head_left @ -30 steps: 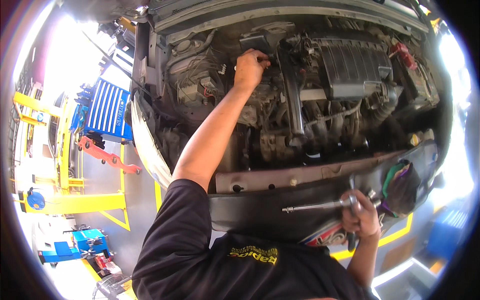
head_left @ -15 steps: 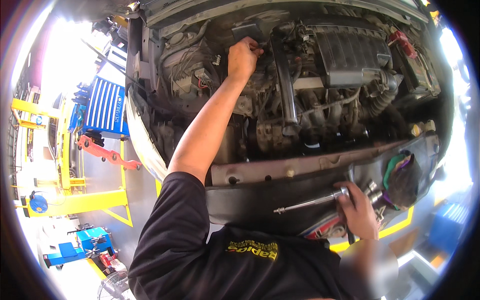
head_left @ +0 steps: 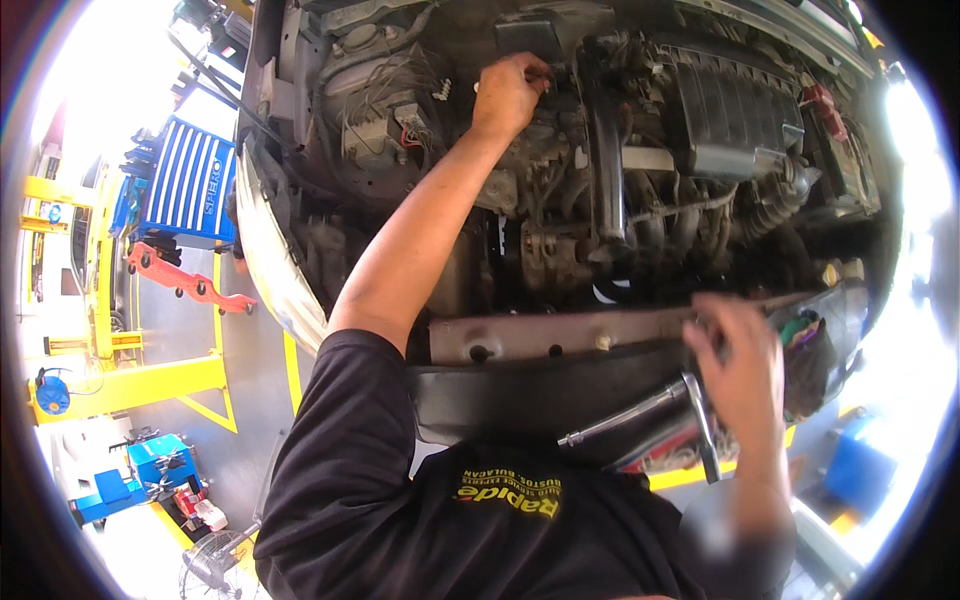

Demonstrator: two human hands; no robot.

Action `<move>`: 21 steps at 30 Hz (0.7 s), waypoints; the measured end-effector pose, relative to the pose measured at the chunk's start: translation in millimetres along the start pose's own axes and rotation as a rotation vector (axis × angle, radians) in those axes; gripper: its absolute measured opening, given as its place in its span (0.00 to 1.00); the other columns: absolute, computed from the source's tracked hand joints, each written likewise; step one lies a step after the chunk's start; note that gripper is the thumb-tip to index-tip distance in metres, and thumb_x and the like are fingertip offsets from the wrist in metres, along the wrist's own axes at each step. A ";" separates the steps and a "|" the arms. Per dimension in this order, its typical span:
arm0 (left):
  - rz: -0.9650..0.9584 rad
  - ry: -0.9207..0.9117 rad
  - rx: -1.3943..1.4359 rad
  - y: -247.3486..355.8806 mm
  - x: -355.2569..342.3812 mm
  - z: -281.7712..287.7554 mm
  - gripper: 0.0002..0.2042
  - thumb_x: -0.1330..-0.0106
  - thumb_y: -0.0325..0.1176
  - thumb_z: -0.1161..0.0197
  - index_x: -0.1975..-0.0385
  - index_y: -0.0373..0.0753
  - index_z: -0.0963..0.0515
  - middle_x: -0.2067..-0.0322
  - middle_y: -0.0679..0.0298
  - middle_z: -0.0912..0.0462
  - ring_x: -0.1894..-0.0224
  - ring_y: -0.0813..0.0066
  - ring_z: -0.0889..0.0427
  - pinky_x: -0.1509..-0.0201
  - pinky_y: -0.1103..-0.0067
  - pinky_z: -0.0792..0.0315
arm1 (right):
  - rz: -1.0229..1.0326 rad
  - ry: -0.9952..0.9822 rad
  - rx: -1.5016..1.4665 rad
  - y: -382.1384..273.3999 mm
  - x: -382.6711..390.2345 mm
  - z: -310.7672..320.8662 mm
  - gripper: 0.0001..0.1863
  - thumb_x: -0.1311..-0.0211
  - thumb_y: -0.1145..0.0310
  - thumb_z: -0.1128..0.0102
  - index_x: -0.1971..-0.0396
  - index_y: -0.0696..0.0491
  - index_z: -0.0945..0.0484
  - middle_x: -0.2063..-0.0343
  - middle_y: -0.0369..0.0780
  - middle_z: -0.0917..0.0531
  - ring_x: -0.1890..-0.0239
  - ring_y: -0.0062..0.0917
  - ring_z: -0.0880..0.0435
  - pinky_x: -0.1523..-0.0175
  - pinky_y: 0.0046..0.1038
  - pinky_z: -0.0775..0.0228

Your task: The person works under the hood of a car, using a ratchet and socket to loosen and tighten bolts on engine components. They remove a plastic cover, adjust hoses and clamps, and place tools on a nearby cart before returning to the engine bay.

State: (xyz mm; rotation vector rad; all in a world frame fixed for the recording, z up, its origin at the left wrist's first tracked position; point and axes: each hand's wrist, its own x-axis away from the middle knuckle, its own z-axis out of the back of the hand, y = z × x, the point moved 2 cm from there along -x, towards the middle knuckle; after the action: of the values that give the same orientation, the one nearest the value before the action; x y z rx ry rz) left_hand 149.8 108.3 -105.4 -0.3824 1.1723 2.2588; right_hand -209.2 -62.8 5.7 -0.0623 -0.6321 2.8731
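From my station, I read the left hand (head_left: pixel 510 92) near the rear edge of the engine bay (head_left: pixel 550 332), left of its center, just below a black box (head_left: pixel 528 38). Its fingers are curled; I cannot tell whether they grip a part. The right hand (head_left: pixel 742 365), blurred, is released, fingers parted over the bay's front edge. The wrench (head_left: pixel 640 408) lies beside it at the cover's (head_left: pixel 500 395) near edge, shaft pointing left. A bundle (head_left: pixel 815 372) sits at the cover's right end.

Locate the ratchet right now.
In the head view, the ratchet is right of centre in the lower half, on the black cover, just below and left of the right hand.
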 end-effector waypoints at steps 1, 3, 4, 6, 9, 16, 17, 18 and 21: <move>-0.021 0.008 -0.023 -3.8 0.0 1.4 0.06 0.40 0.22 0.32 0.63 0.35 0.14 0.63 0.55 0.12 0.59 0.57 0.12 0.54 0.68 0.20 | 0.062 0.134 -0.013 -11.5 -29.3 -3.6 0.16 0.34 0.56 0.35 0.54 0.51 0.19 0.71 0.41 0.19 0.65 0.39 0.18 0.56 0.41 0.26; -0.068 0.018 -0.062 -3.3 -3.8 0.6 0.06 0.40 0.23 0.31 0.64 0.36 0.14 0.63 0.55 0.13 0.60 0.54 0.13 0.54 0.67 0.21 | 0.034 0.051 0.054 -36.3 -96.0 -8.9 0.22 0.34 0.50 0.36 0.54 0.54 0.21 0.71 0.45 0.16 0.66 0.44 0.16 0.57 0.43 0.25; -0.087 0.015 -0.080 -1.3 -4.2 0.7 0.05 0.41 0.24 0.31 0.65 0.36 0.14 0.63 0.55 0.13 0.60 0.53 0.13 0.54 0.66 0.21 | 0.053 0.055 0.124 -42.5 -125.5 -21.5 0.25 0.34 0.48 0.35 0.52 0.56 0.22 0.72 0.47 0.16 0.64 0.46 0.15 0.57 0.43 0.25; -0.141 -0.003 -0.123 4.2 -7.8 -2.8 0.05 0.41 0.26 0.30 0.66 0.37 0.14 0.64 0.54 0.13 0.61 0.52 0.13 0.54 0.64 0.21 | 0.046 0.065 0.231 -48.0 -172.9 -44.7 0.31 0.36 0.47 0.36 0.49 0.61 0.27 0.68 0.53 0.14 0.57 0.51 0.14 0.51 0.45 0.23; -0.189 -0.060 -0.233 7.0 -17.3 -5.8 0.06 0.41 0.29 0.31 0.65 0.39 0.14 0.65 0.54 0.13 0.60 0.52 0.13 0.53 0.63 0.20 | -0.013 -0.022 0.178 -41.5 -207.4 -64.3 0.34 0.38 0.51 0.35 0.47 0.66 0.32 0.63 0.61 0.15 0.52 0.54 0.16 0.45 0.46 0.22; 0.029 -0.261 -0.141 -1.2 -22.2 -0.1 0.11 0.39 0.28 0.36 0.58 0.43 0.13 0.62 0.54 0.12 0.56 0.56 0.12 0.48 0.64 0.20 | -0.002 -0.065 0.157 -33.9 -211.6 -70.0 0.35 0.39 0.51 0.34 0.46 0.66 0.32 0.57 0.59 0.15 0.50 0.51 0.15 0.45 0.45 0.22; 0.043 -0.286 -0.081 -2.9 -23.2 0.6 0.11 0.38 0.27 0.37 0.57 0.44 0.13 0.61 0.54 0.12 0.56 0.57 0.12 0.48 0.64 0.20 | 0.002 -0.059 0.143 -33.8 -212.4 -68.6 0.35 0.39 0.51 0.34 0.46 0.66 0.32 0.58 0.59 0.15 0.50 0.51 0.15 0.45 0.45 0.22; -0.013 -0.298 -0.089 -2.1 -22.2 -1.3 0.12 0.38 0.27 0.38 0.57 0.44 0.13 0.61 0.55 0.11 0.56 0.57 0.12 0.48 0.65 0.20 | 0.006 -0.052 0.128 -33.4 -212.5 -67.9 0.35 0.40 0.51 0.34 0.45 0.66 0.33 0.58 0.59 0.15 0.50 0.51 0.15 0.44 0.45 0.22; -0.161 -0.283 -0.155 5.6 -23.2 -7.4 0.12 0.37 0.24 0.39 0.56 0.44 0.14 0.61 0.56 0.11 0.56 0.59 0.12 0.48 0.66 0.20 | 0.004 0.015 0.083 -33.8 -212.7 -65.7 0.33 0.40 0.53 0.35 0.46 0.66 0.31 0.60 0.59 0.15 0.52 0.53 0.15 0.45 0.46 0.22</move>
State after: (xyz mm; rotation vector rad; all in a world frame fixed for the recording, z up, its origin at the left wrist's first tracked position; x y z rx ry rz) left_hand 165.1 91.7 -94.8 -0.1982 0.7978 2.1826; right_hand 10.8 -48.7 -40.0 -0.0726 -0.5104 2.8964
